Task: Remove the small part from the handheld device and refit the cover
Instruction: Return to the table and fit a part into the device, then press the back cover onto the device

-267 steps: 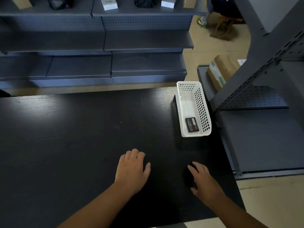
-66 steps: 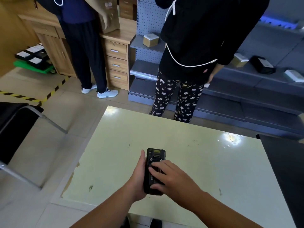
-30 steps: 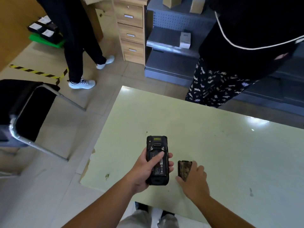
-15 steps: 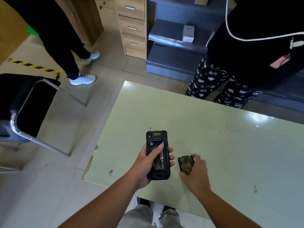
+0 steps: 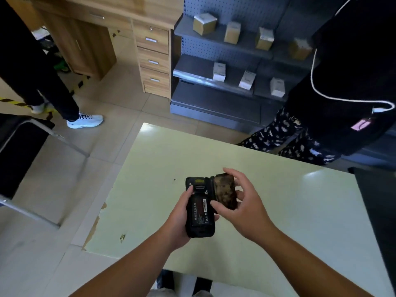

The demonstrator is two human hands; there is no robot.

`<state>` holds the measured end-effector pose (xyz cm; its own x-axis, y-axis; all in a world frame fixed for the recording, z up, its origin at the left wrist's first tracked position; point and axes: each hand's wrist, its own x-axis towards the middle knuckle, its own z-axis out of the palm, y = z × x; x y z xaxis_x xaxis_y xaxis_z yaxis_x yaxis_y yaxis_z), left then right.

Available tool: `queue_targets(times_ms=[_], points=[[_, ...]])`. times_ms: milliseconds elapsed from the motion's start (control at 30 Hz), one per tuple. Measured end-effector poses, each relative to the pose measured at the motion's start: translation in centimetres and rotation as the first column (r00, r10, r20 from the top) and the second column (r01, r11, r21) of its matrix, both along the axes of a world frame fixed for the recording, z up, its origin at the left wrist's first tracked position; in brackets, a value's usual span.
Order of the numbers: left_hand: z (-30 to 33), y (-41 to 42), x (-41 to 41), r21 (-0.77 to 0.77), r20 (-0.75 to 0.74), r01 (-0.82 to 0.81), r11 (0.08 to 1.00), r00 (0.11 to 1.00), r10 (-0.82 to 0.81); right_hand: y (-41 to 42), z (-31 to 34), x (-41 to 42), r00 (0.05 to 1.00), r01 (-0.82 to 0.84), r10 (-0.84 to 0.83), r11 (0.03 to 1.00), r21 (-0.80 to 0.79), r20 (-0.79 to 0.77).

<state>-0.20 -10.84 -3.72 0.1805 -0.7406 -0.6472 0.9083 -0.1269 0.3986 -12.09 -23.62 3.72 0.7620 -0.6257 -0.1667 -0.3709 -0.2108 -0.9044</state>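
Head view, looking down: the handheld device (image 5: pixel 200 207) sits in the left hand (image 5: pixel 179 221), raised over the pale green counter (image 5: pixel 300 211) — palm cupped under its lower half, thumb up its left edge, fingertips showing on its right side. Its back faces the camera with the compartment uncovered. The right hand (image 5: pixel 246 207) is at 3 o'clock of the device, just beside it, fingers curled and pinching the cover (image 5: pixel 225 192) between thumb and fingertips. The cover, mottled brown on the side shown, stands tilted on edge against the device's upper right side.

Inside the compartment lies a dark battery (image 5: pixel 200 213) with a red patch, white printed text and small round marks — too blurred to read. A yellow label sits near the device's top end.

The device's long axis runs 12 to 6 o'clock, its top end at 12; the cover's long axis runs nearly parallel.
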Motion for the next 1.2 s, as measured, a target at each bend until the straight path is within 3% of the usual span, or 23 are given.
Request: queue_targets(times_ms=[67,333,533,933,1000,1133,1200], points=[[1.5,-0.9,-0.6,-0.076,0.01,0.004,0.997,1.0,-0.003,-0.3,1.8,0.4,0.998,-0.016,0.009,0.995,0.102,0.068],[5.1,-2.7,-1.6,-0.143,0.028,0.067,0.987,0.998,-0.064,0.4,3.8,-0.5,0.977,-0.064,0.033,0.988,0.141,0.209],[6.0,-2.9,-1.8,-0.12,0.019,0.009,0.993,1.0,-0.007,-0.4,4.5,-1.1,0.959,-0.101,0.046,0.977,0.188,0.279],[6.4,-2.9,-2.6,-0.045,0.097,-0.021,0.999,0.995,0.025,-0.6,3.7,-2.9,0.932,-0.188,0.135,0.974,0.13,0.336],[6.4,-2.9,-2.7,-0.056,0.098,-0.012,0.998,0.995,0.017,-0.8,3.6,-3.3,0.939,-0.191,0.16,0.979,0.075,0.305],[6.7,-3.2,-3.0,-0.069,0.139,0.047,0.996,0.99,-0.037,-1.8,3.2,-4.1,0.974,-0.149,0.197,0.927,-0.344,0.108],[6.8,-3.4,-3.2,-0.064,0.166,0.075,0.995,0.984,-0.064,-2.3,3.0,-4.3,0.976,-0.159,0.204,0.9,-0.405,0.07]])
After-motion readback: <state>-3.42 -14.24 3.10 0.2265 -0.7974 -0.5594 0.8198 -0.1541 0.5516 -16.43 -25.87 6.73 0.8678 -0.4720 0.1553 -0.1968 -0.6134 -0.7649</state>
